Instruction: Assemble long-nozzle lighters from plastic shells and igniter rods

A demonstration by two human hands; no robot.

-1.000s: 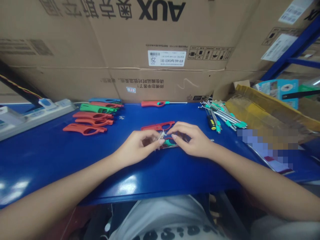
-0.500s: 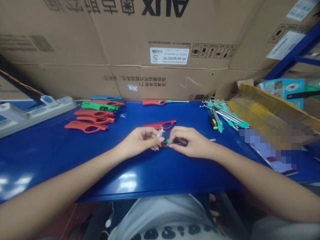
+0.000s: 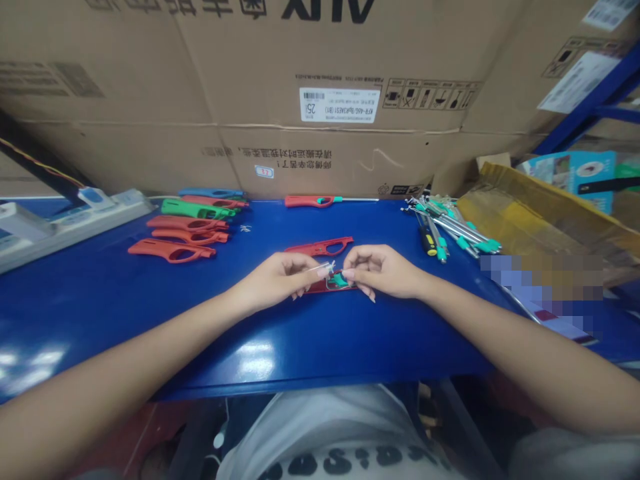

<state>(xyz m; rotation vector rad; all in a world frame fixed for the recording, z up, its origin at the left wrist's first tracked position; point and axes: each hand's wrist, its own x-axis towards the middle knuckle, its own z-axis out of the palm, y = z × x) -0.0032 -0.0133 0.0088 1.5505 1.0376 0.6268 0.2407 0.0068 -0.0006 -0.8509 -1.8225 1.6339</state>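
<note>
My left hand (image 3: 279, 279) is closed on a small clear lighter fuel tank (image 3: 320, 270) with a whitish fitting at its right end. Beneath it lies a red lighter shell half (image 3: 316, 287) holding a green trigger (image 3: 339, 281), with a thin wire loop beside it. My right hand (image 3: 384, 270) has thumb and forefinger pinched together at the trigger's upper right; whatever they grip is hidden. Just behind both hands rests another red shell half (image 3: 320, 247), apart from them.
Several red, green and blue lighter shells (image 3: 173, 251) lie at left, near a white power strip (image 3: 125, 203). A red lighter (image 3: 305, 201) with a metal rod lies at the back. Several metal rods with green parts (image 3: 463, 230), a screwdriver (image 3: 429, 241) and a cardboard box (image 3: 545, 213) are at right.
The clear fuel tank has tipped from upright to nearly level in my left hand. My right hand has shifted slightly right and up, exposing more of the green trigger.
</note>
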